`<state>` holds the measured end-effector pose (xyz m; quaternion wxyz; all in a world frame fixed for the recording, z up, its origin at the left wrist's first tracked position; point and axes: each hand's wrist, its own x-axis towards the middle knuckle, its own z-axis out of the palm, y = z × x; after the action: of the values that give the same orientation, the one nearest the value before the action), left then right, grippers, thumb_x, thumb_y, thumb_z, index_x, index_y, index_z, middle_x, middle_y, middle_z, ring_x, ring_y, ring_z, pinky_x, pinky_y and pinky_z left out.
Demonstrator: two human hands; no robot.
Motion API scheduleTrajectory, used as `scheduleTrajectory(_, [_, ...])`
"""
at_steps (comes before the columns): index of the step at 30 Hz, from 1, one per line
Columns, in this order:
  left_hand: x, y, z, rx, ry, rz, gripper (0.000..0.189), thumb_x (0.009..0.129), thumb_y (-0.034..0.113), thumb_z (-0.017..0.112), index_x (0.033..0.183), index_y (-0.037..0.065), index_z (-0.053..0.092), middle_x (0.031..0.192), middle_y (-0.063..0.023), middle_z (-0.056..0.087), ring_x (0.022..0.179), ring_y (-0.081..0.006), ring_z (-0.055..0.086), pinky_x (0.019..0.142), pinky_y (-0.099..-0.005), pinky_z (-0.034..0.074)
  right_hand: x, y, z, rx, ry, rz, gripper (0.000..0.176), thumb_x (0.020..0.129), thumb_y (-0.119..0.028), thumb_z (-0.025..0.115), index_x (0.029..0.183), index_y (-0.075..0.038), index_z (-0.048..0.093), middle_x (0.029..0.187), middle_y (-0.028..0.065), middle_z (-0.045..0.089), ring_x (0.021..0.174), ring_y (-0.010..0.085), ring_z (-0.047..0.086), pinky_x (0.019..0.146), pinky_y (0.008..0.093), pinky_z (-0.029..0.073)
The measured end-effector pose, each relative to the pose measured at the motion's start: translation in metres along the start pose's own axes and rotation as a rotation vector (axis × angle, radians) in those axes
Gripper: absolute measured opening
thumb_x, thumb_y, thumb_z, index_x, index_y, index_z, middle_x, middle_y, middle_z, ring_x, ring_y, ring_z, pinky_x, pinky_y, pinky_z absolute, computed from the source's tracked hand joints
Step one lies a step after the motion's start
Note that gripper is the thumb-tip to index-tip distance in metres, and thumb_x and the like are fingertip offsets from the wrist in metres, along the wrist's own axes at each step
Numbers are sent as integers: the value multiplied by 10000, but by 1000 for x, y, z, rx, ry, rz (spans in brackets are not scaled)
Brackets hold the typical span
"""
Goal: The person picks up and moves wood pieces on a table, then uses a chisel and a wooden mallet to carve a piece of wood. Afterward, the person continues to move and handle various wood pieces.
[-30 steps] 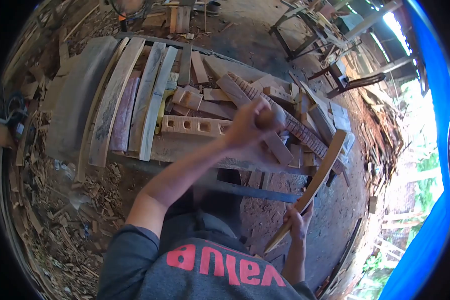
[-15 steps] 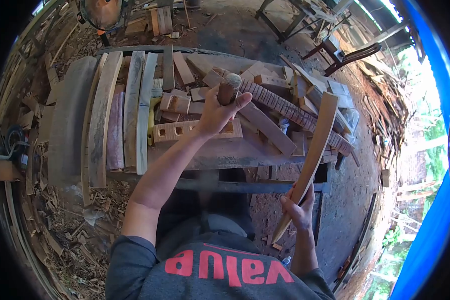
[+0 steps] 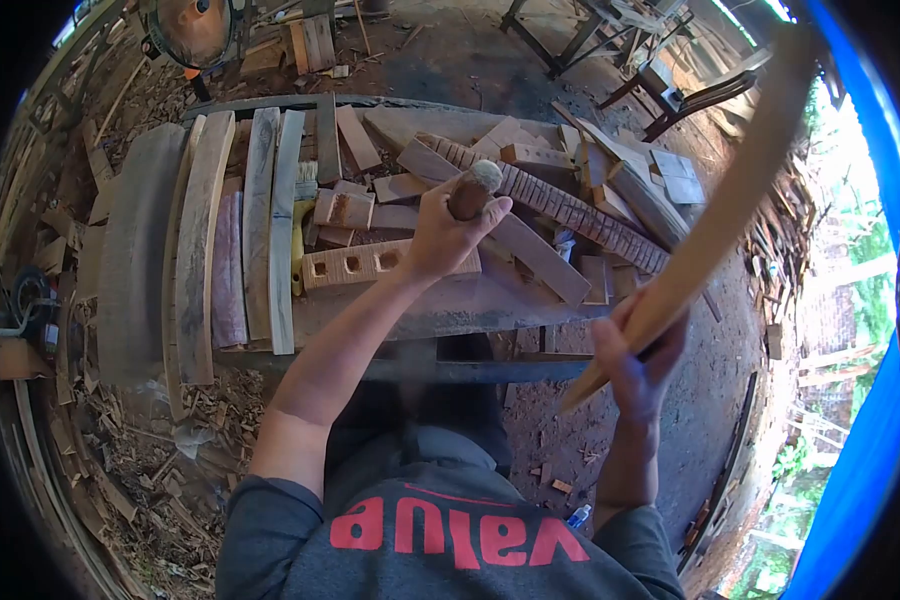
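Observation:
My left hand (image 3: 448,232) is closed round a thick wooden tool handle (image 3: 478,186) with a worn, pale round end facing up at me. What lies at the handle's lower end is hidden behind the fist. Close below it, a wooden block with a row of square holes (image 3: 395,258) lies on the workbench (image 3: 370,312). At the right, my right hand (image 3: 642,352) grips a long curved wooden slat (image 3: 715,225) near its lower end. The slat tilts up and away to the right, raised above the bench's right end.
Long boards (image 3: 198,240) lie side by side on the bench's left, with a yellow-handled brush (image 3: 300,240) beside them. A notched curved strip (image 3: 580,212) and several offcuts cover the right. A fan (image 3: 198,30) and a chair (image 3: 685,100) stand beyond. Wood shavings (image 3: 210,480) litter the floor.
My right hand has lifted the curved slat up and to the right, closer to the camera. My left hand keeps its grip on the handle, which has shifted slightly right and down.

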<state>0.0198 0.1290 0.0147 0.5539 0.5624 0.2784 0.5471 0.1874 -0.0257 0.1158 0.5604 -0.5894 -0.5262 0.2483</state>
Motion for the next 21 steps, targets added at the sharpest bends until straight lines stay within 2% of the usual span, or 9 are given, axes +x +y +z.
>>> scheduleTrajectory(3, [-3,-4,0,73,-8,-16,151,871,146,684,948,28,631,786,33,596,700,-43,501,651,-230,427,9,4,7,-271,-33,-129,476,690,-112,759,1078,-34,494,772,44,571,618,128,560,560,283,468])
scheduleTrajectory(4, [-3,-10,-2,72,-13,-11,151,871,146,684,948,28,631,786,33,596,700,-43,501,651,-230,427,17,2,10,-473,-310,-114,456,707,-129,749,1069,-31,490,786,103,610,647,152,600,582,319,491])
scheduleTrajectory(7, [-1,-16,-6,-115,-67,3,151,863,149,689,919,28,621,768,41,568,690,-43,476,631,-231,412,32,-6,14,-682,-526,-11,444,715,-137,746,1054,-26,482,793,139,627,675,147,616,605,316,503])
scheduleTrajectory(9, [-4,-17,-9,35,-37,-78,143,860,129,687,930,19,627,798,24,605,726,-49,527,665,-230,447,31,-34,10,-656,-496,26,450,722,-169,738,1054,-22,472,810,153,635,703,194,650,625,347,510])
scheduleTrajectory(12, [-10,-3,-2,109,-61,-30,134,869,109,670,945,8,627,812,17,618,731,-51,539,676,-231,455,18,-41,10,-251,-19,-172,461,738,-194,716,1055,-11,436,823,205,633,711,335,664,656,424,509])
scheduleTrajectory(13, [-12,-6,-1,109,-63,-29,134,869,109,670,945,8,627,812,17,618,731,-51,539,676,-231,455,16,-30,10,-252,-17,-173,461,738,-194,716,1055,-11,436,823,205,633,711,335,664,656,424,509])
scheduleTrajectory(15, [-16,-14,2,-142,-91,20,113,884,98,644,939,2,622,809,26,606,733,-52,528,683,-234,451,17,0,9,-687,-519,-35,467,738,-179,723,1061,-17,427,821,193,627,700,311,659,656,426,512])
scheduleTrajectory(19, [-14,-9,2,-95,-35,43,106,883,87,642,944,4,614,828,27,606,766,-51,530,698,-231,452,22,-26,-5,-649,-404,-51,485,727,-197,755,1041,-15,432,811,184,617,688,293,658,627,426,509])
scheduleTrajectory(21, [-16,-7,0,70,-135,-20,105,872,56,647,961,6,623,873,8,642,839,-57,573,745,-235,473,13,-30,-2,-524,-282,-25,509,718,-198,773,1053,-14,437,818,181,619,681,266,657,588,400,507])
